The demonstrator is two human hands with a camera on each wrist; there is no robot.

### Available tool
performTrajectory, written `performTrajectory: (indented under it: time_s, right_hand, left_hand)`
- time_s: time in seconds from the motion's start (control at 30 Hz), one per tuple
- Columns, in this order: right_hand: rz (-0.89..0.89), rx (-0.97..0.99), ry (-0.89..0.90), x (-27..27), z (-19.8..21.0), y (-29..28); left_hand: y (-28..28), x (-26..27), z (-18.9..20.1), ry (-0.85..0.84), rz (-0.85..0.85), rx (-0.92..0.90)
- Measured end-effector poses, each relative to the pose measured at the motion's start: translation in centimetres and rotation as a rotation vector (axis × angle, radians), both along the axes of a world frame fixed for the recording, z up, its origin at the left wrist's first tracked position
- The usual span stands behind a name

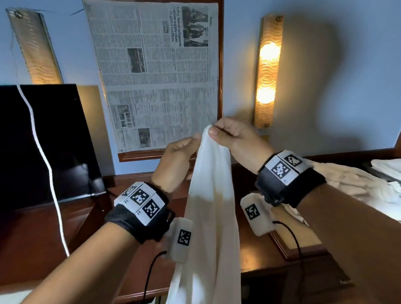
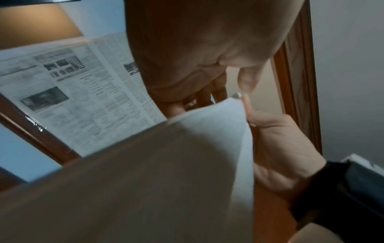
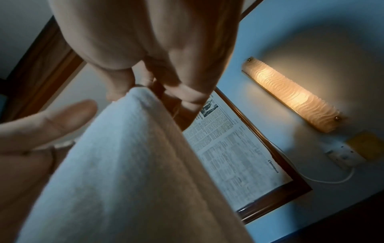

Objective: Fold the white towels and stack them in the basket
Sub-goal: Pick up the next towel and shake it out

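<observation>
Both forearms are bare. Each wrist wears a black strap (image 1: 138,227) carrying white blocks printed with black square markers (image 1: 280,169). A white marker-tagged pod (image 1: 181,240) hangs below each wrist, trailing a thin black cable (image 1: 147,278).

Room fixtures behind and beside the work area

A newspaper (image 1: 156,72) is seen spread inside a dark wooden frame (image 1: 222,57) on the pale blue wall (image 1: 352,62) (its print is turned sideways in the head view). Two long wall lamps with rippled shades are mounted on either side of it: the right lamp (image 1: 268,71) is lit brightly, the left lamp (image 1: 35,46) glows only at its lower end. A black screen (image 1: 36,141) is stood on the dark wooden table (image 1: 37,241) at the left, and a white cord (image 1: 44,160) is hung in front of it. In the right wrist view a white wall socket (image 3: 343,156) is shown below the lit lamp.
</observation>
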State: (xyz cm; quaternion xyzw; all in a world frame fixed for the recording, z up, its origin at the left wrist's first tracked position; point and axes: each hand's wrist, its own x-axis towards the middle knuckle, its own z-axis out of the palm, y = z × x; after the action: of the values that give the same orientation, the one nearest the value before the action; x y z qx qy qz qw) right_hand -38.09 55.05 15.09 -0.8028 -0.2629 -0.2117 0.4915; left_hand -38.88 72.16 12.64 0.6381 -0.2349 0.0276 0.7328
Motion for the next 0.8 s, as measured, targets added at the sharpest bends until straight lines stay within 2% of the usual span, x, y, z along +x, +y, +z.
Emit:
performTrajectory:
  time_s: [0.07, 0.17, 0.23, 0.33, 0.47, 0.7, 0.8]
  right_hand:
    - [-0.001, 0.021, 0.01, 0.1, -0.8, -0.4]
    - [-0.011, 0.004, 0.012, 0.2, -1.7, -0.6]
    - [-0.024, 0.011, 0.003, 0.1, -2.1, -0.9]
    - [-0.024, 0.065, -0.015, 0.4, -2.5, -1.6]
    - [0.022, 0.148, 0.069, 1.2, -4.2, -2.5]
    - [0.127, 0.108, 0.424, 1.2, -14.1, -6.8]
    - [0.085, -0.02, 0.406, 2.3, -18.2, -8.2]
  left_hand:
    - [-0.5, -0.8, -0.9, 0.048, -0.004, 0.004]
    - [-1.0, -0.6, -1.9, -0.163, 0.066, 0.229]
    - [-1.1, 0.0, -1.9, -0.222, 0.099, 0.313]
    - [-1.4, 0.7, -1.4, -0.286, 0.134, 0.345]
    - [-2.5, 1.2, -0.6, -0.303, 0.153, 0.358]
    - [-0.9, 4.0, -1.2, -0.309, 0.266, 0.426]
    - [-0.8, 4.8, -1.8, -0.277, 0.287, 0.427]
